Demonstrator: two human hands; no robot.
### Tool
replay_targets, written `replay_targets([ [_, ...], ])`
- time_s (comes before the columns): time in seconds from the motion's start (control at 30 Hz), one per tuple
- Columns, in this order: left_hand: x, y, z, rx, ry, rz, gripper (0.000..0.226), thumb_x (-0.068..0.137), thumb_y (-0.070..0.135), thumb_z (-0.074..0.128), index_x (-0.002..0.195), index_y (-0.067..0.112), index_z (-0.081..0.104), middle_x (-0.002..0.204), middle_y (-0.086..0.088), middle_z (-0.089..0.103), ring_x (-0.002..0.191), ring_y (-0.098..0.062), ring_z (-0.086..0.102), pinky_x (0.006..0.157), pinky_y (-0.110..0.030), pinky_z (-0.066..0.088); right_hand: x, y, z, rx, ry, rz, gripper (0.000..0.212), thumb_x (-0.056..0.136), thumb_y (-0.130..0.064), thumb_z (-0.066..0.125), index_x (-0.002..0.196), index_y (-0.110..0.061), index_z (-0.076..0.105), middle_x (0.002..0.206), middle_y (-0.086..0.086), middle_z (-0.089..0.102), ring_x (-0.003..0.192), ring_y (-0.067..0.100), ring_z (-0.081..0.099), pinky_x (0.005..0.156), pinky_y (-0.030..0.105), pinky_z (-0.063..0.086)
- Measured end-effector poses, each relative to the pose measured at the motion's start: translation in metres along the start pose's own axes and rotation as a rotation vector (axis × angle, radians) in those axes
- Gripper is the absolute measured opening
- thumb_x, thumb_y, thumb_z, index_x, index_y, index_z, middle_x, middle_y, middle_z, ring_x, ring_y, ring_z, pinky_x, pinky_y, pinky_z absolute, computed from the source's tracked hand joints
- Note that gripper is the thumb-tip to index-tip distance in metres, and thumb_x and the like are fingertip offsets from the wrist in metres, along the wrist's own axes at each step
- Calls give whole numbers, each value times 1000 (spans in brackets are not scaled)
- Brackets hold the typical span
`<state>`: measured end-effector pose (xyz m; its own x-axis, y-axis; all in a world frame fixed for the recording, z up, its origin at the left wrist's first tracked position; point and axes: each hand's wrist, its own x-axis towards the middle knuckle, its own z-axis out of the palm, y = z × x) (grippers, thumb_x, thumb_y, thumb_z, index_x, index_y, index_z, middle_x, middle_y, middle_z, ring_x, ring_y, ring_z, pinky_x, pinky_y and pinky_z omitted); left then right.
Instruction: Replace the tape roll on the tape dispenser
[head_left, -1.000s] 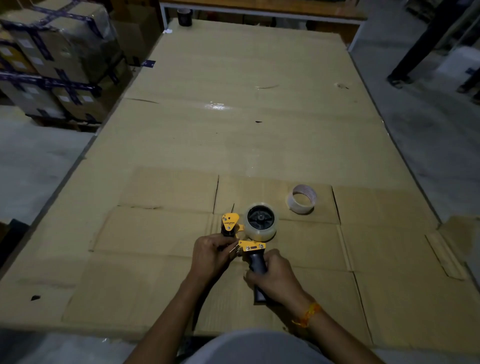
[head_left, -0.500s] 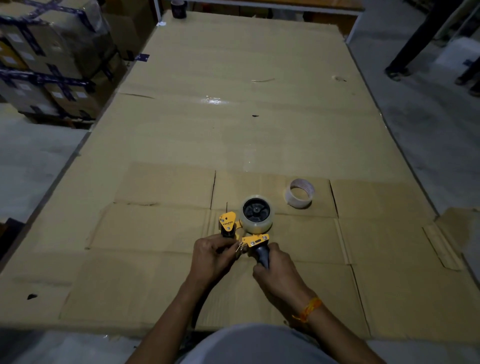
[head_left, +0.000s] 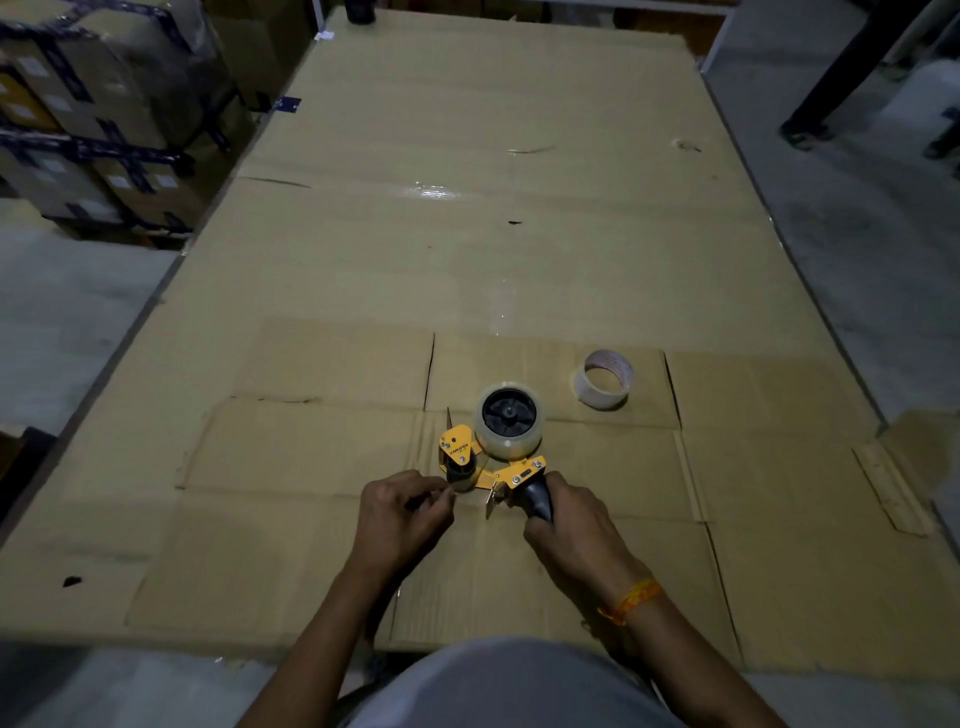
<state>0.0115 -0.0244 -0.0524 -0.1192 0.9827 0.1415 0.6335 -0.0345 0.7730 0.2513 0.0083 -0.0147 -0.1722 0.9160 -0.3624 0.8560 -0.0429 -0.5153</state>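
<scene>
A yellow tape dispenser (head_left: 511, 474) with a black handle lies on the cardboard-covered table (head_left: 467, 249). A clear tape roll (head_left: 510, 440) sits on its black hub. My right hand (head_left: 571, 525) is wrapped around the dispenser's handle. My left hand (head_left: 404, 512) has its fingers pinched together just left of the dispenser's roller end, apparently on the tape's loose end; the tape itself is too clear to see. An almost bare white tape core (head_left: 602, 385) stands on the cardboard to the right of the dispenser, apart from it.
Stacked taped cartons (head_left: 98, 114) stand off the table's left side. A dark roll (head_left: 361, 10) sits at the far edge. A person's leg and shoe (head_left: 810, 119) are on the floor at the right. A loose cardboard strip (head_left: 891, 488) lies near the right edge.
The dispenser has shifted slightly and my left fingers have moved a little away from the roller end, still pinched. My right hand stays on the handle.
</scene>
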Motion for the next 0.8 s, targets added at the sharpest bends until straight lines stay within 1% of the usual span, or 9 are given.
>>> replay_targets([
  [0.1, -1, -3, -8, 31, -14, -5, 26, 89, 18, 71, 64, 18, 65, 56, 1, 56, 53, -18, 54, 54, -40, 46, 2, 3, -4, -1, -12, -1, 30, 88, -31, 68, 117, -24, 60, 103, 0, 69, 86, 18, 65, 73, 39, 58],
  [0.2, 3, -3, -15, 54, -63, 20, 21, 91, 21, 70, 70, 19, 74, 59, 2, 62, 56, -16, 59, 54, -36, 48, 6, 4, -8, -74, -22, -2, 32, 90, -34, 65, 121, -25, 57, 107, 2, 69, 89, 21, 65, 75, 41, 57],
  [0.3, 11, -1, -18, 78, -63, 36, 19, 90, 18, 72, 71, 21, 74, 58, 4, 59, 55, -12, 57, 54, -29, 44, 10, 4, -10, -152, -48, -17, 36, 95, -33, 61, 129, -23, 53, 115, 6, 69, 91, 24, 62, 72, 35, 47],
  [0.47, 13, -2, -23, 95, -19, 11, 40, 86, 12, 74, 62, 36, 53, 55, 4, 52, 52, -12, 51, 53, -29, 40, 17, 7, -18, -194, -42, -14, 37, 96, -31, 59, 132, -25, 52, 117, 5, 69, 98, 26, 65, 81, 39, 54],
  [0.53, 13, 1, -23, 97, -14, 8, 36, 86, 11, 74, 61, 29, 56, 55, 3, 51, 52, -13, 51, 54, -34, 43, 20, 7, -16, -207, -48, 4, 37, 96, -29, 60, 132, -25, 52, 117, 5, 69, 100, 26, 65, 81, 38, 54],
  [0.6, 16, 3, -21, 100, -10, 7, 24, 87, 12, 74, 66, 21, 68, 56, 3, 55, 53, -14, 54, 55, -37, 46, 21, 5, -11, -241, -33, 27, 36, 98, -26, 61, 133, -22, 51, 122, 6, 66, 105, 26, 64, 83, 38, 53],
  [0.63, 18, 4, -20, 106, -6, 4, 18, 87, 14, 73, 70, 19, 73, 57, 2, 58, 54, -14, 56, 55, -37, 47, 20, 3, -6, -280, -10, 29, 41, 98, -24, 62, 137, -19, 48, 126, 7, 62, 109, 26, 62, 87, 39, 53],
  [0.7, 21, 4, -18, 121, 5, -13, 13, 87, 18, 71, 76, 18, 79, 60, 0, 62, 56, -16, 59, 56, -37, 49, 17, -3, 5, -349, 65, 13, 69, 98, -22, 66, 155, -13, 30, 135, 9, 51, 116, 27, 57, 92, 39, 53],
  [0.8, 23, 0, -17, 136, 28, -57, 14, 85, 19, 68, 76, 17, 78, 60, -4, 62, 57, -19, 60, 58, -39, 50, 12, -7, 18, -316, 168, -100, 105, 95, -41, 72, 166, -16, -2, 132, 9, 43, 106, 26, 58, 84, 39, 57],
])
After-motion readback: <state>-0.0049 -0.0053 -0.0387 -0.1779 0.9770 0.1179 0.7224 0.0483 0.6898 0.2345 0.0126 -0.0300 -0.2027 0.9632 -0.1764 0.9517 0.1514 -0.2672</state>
